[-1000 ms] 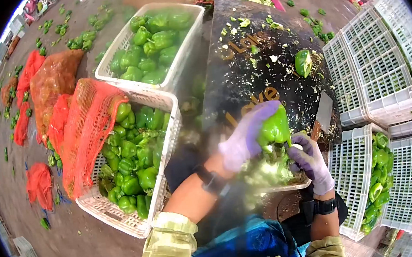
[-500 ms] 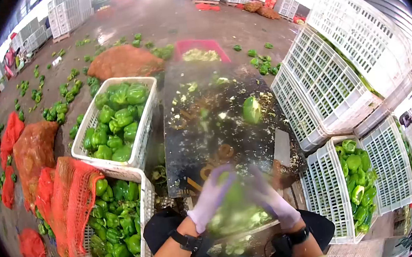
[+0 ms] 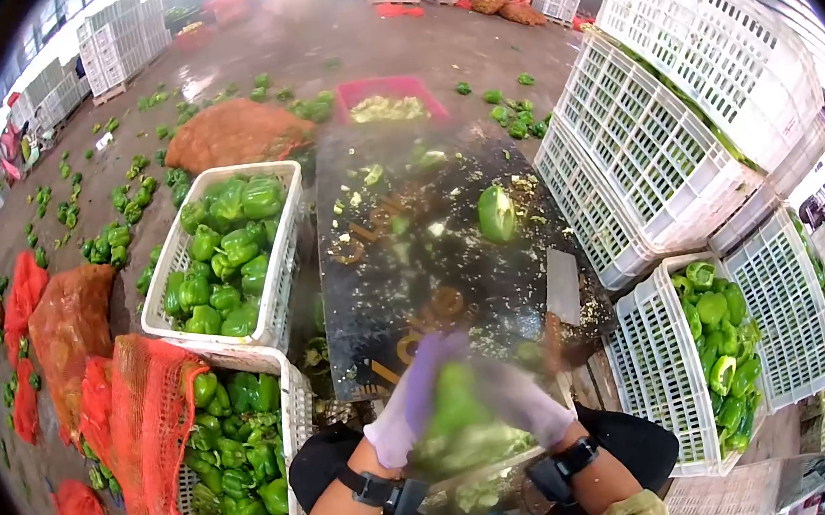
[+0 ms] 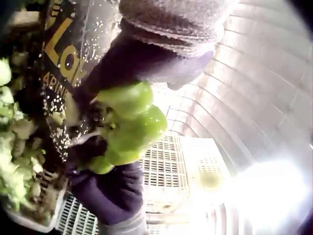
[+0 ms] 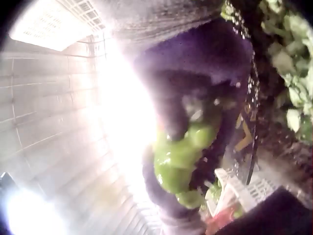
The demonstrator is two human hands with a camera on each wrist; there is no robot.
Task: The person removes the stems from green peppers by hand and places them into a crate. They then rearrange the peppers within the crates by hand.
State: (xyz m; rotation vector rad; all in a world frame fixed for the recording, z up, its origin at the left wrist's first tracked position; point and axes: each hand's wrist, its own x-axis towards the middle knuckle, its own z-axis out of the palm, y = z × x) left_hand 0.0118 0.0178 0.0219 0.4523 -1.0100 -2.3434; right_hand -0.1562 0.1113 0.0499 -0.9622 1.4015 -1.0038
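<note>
Far left in the head view: red net bags (image 3: pixel 149 426) hanging over a white crate (image 3: pixel 296 410) full of peppers. In the middle: a dark board (image 3: pixel 387 300) with a cut pepper half (image 3: pixel 496 213) and a big knife (image 3: pixel 563 287) on it. Just below the board, side by side: left hand (image 3: pixel 412 398), green pepper (image 3: pixel 458 399), right hand (image 3: pixel 523 402), all blurry here. Far right: another crate (image 3: pixel 651 373) with peppers. Much clearer from the left wrist: both hands curled tight round the green pepper, one above, one below, with pepper scraps (image 4: pixel 14 161) heaped beside them. From the right wrist: lots of glare, with fingers pressed on the green pepper.
</note>
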